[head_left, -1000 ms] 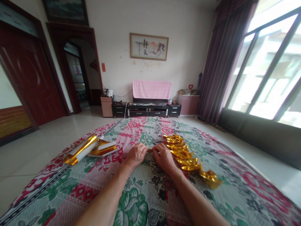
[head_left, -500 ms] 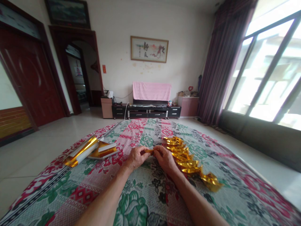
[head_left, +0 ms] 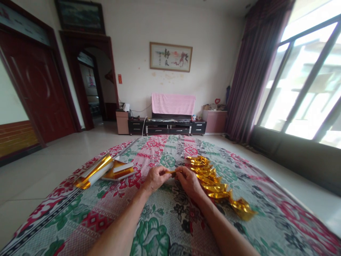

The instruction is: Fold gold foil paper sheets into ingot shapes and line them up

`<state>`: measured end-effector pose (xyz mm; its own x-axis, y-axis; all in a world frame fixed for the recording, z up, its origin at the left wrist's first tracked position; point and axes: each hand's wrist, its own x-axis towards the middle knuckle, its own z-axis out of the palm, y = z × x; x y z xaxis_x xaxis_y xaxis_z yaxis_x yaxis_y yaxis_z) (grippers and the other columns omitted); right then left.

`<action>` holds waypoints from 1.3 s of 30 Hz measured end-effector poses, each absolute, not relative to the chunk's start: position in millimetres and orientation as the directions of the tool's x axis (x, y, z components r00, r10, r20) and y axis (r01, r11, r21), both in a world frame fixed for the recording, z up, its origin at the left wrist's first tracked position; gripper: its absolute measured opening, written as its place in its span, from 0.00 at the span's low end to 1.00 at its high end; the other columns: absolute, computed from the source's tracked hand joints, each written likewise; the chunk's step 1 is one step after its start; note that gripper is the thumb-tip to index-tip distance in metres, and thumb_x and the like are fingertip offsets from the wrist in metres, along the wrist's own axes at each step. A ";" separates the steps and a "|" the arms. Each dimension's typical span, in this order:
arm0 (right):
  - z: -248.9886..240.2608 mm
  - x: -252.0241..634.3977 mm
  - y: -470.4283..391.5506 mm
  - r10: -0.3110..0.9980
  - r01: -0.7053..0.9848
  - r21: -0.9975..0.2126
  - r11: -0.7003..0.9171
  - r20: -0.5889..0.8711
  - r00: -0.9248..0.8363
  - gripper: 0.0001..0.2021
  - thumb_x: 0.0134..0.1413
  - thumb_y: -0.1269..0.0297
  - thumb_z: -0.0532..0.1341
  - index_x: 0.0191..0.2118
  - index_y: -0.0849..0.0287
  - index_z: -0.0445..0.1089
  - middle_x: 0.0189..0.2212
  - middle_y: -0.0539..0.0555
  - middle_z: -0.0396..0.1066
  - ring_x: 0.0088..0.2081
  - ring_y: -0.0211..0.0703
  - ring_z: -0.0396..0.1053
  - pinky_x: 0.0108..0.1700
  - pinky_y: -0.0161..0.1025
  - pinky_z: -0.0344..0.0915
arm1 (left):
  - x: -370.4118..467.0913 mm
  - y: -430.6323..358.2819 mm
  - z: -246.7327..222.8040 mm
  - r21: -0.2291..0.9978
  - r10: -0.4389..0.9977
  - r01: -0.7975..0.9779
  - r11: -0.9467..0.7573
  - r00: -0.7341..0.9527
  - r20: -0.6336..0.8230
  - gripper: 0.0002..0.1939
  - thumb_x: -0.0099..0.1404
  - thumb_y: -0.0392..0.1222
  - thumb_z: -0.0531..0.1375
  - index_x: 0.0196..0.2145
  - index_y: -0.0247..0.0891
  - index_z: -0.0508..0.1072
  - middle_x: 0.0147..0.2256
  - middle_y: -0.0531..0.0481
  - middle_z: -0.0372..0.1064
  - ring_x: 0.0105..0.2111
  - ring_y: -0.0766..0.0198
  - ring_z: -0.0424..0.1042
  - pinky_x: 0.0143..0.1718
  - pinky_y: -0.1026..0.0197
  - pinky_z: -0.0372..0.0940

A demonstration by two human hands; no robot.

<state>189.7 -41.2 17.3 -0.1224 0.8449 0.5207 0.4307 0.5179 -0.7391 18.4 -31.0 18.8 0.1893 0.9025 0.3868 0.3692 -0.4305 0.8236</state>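
Between my two hands, low over the flowered cloth (head_left: 157, 209), is a small strip of gold foil paper (head_left: 172, 172). My left hand (head_left: 157, 177) pinches its left end, and my right hand (head_left: 188, 180) pinches its right end; the fingertips hide parts of it. Just right of my right hand lies a row of several folded gold foil pieces (head_left: 213, 177), overlapping each other and running toward the lower right. To the left, gold foil sheets with white backs (head_left: 97, 170) lie loosely rolled, beside a flatter gold and white stack (head_left: 122, 171).
Beyond the cloth stands a low black cabinet (head_left: 167, 128) with a pink cloth (head_left: 173, 104) draped over something on it. A purple curtain (head_left: 249, 74) and a window are at the right. Red-brown doors (head_left: 34, 78) stand at the left, with pale floor around.
The whole view has shifted slightly right and down. Both hands still pinch the foil strip, which shows a little more between the fingertips.
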 end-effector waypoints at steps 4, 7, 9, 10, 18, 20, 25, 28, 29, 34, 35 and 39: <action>14.8 190.7 -38.5 0.861 0.420 -0.760 0.496 0.492 -0.127 0.09 0.52 0.64 0.53 0.35 0.60 0.68 0.24 0.50 0.71 0.26 0.37 0.68 0.30 0.32 0.63 | 19.0 -32.4 19.4 0.825 0.908 0.379 -0.419 0.192 0.373 0.10 0.53 0.43 0.59 0.29 0.33 0.75 0.24 0.52 0.71 0.24 0.68 0.67 0.25 0.68 0.59; 13.3 191.7 -36.7 0.871 0.404 -0.776 0.484 0.474 -0.133 0.09 0.52 0.63 0.53 0.35 0.60 0.68 0.24 0.50 0.71 0.26 0.37 0.67 0.28 0.32 0.62 | 19.3 -33.4 19.5 0.824 0.909 0.384 -0.417 0.191 0.371 0.11 0.53 0.44 0.59 0.30 0.34 0.76 0.25 0.51 0.73 0.24 0.67 0.68 0.26 0.67 0.59; 12.7 192.2 -36.0 0.873 0.388 -0.786 0.482 0.468 -0.137 0.09 0.52 0.63 0.54 0.34 0.60 0.68 0.23 0.50 0.71 0.25 0.37 0.66 0.28 0.31 0.61 | 19.7 -34.9 20.7 0.826 0.911 0.385 -0.412 0.187 0.367 0.12 0.53 0.45 0.59 0.31 0.34 0.76 0.26 0.50 0.74 0.25 0.66 0.69 0.26 0.67 0.60; 12.4 192.3 -35.8 0.874 0.378 -0.791 0.481 0.465 -0.139 0.09 0.52 0.62 0.54 0.34 0.60 0.68 0.23 0.50 0.71 0.25 0.37 0.66 0.28 0.31 0.61 | 19.9 -36.0 21.6 0.827 0.913 0.386 -0.408 0.185 0.365 0.12 0.54 0.45 0.59 0.31 0.34 0.76 0.26 0.50 0.74 0.25 0.66 0.69 0.27 0.67 0.60; 10.1 191.4 -36.2 0.893 0.319 -0.835 0.449 0.428 -0.137 0.10 0.53 0.60 0.54 0.34 0.60 0.68 0.25 0.52 0.71 0.26 0.38 0.66 0.29 0.33 0.62 | 21.3 -38.4 26.1 0.798 0.894 0.403 -0.448 0.177 0.412 0.11 0.56 0.44 0.58 0.31 0.35 0.77 0.26 0.49 0.74 0.26 0.65 0.70 0.27 0.67 0.61; 9.1 191.6 -35.9 0.893 0.321 -0.834 0.448 0.428 -0.136 0.10 0.53 0.60 0.54 0.35 0.60 0.68 0.25 0.52 0.71 0.26 0.38 0.66 0.28 0.33 0.62 | 21.4 -37.1 25.0 0.792 0.890 0.407 -0.455 0.174 0.422 0.11 0.56 0.43 0.58 0.30 0.35 0.77 0.26 0.49 0.74 0.26 0.66 0.70 0.27 0.67 0.61; 8.1 191.8 -35.3 0.889 0.317 -0.831 0.457 0.435 -0.141 0.10 0.53 0.59 0.54 0.34 0.60 0.68 0.24 0.51 0.71 0.26 0.38 0.66 0.28 0.33 0.62 | 21.2 -36.4 23.1 0.794 0.893 0.411 -0.448 0.161 0.421 0.11 0.56 0.44 0.57 0.31 0.35 0.77 0.24 0.50 0.72 0.24 0.66 0.67 0.25 0.67 0.59; 8.8 191.3 -35.9 0.894 0.304 -0.841 0.447 0.423 -0.146 0.10 0.52 0.59 0.55 0.34 0.60 0.68 0.24 0.51 0.71 0.26 0.38 0.66 0.28 0.33 0.62 | 20.7 -37.4 23.3 0.798 0.897 0.412 -0.441 0.164 0.411 0.12 0.57 0.44 0.56 0.30 0.35 0.77 0.22 0.51 0.70 0.23 0.67 0.65 0.24 0.67 0.57; 9.3 191.2 -36.3 0.896 0.297 -0.846 0.443 0.418 -0.150 0.10 0.52 0.59 0.55 0.34 0.61 0.68 0.24 0.51 0.71 0.26 0.38 0.67 0.28 0.33 0.62 | 20.3 -37.5 23.4 0.799 0.898 0.410 -0.439 0.166 0.408 0.12 0.57 0.45 0.56 0.29 0.36 0.76 0.22 0.52 0.69 0.23 0.67 0.65 0.24 0.68 0.57; 15.6 190.7 -40.5 0.918 0.220 -0.893 0.393 0.367 -0.150 0.13 0.51 0.59 0.56 0.38 0.62 0.68 0.26 0.53 0.72 0.27 0.39 0.68 0.29 0.33 0.62 | 17.8 -35.1 21.9 0.813 0.898 0.382 -0.439 0.166 0.407 0.12 0.57 0.45 0.55 0.28 0.36 0.75 0.21 0.53 0.67 0.23 0.68 0.63 0.25 0.68 0.57; 17.7 190.7 -41.8 0.925 0.210 -0.902 0.378 0.355 -0.138 0.14 0.51 0.59 0.56 0.39 0.63 0.68 0.25 0.53 0.72 0.27 0.39 0.68 0.29 0.34 0.62 | 17.4 -34.3 21.3 0.817 0.899 0.374 -0.438 0.166 0.406 0.12 0.57 0.45 0.55 0.28 0.36 0.75 0.21 0.53 0.67 0.23 0.68 0.64 0.25 0.68 0.57; 25.0 190.9 -45.5 0.927 0.218 -0.901 0.375 0.358 -0.113 0.15 0.51 0.57 0.55 0.38 0.64 0.70 0.22 0.52 0.71 0.24 0.37 0.66 0.28 0.33 0.61 | 17.0 -32.8 19.5 0.823 0.897 0.356 -0.442 0.163 0.411 0.12 0.57 0.46 0.56 0.28 0.36 0.76 0.22 0.52 0.69 0.24 0.67 0.65 0.26 0.68 0.59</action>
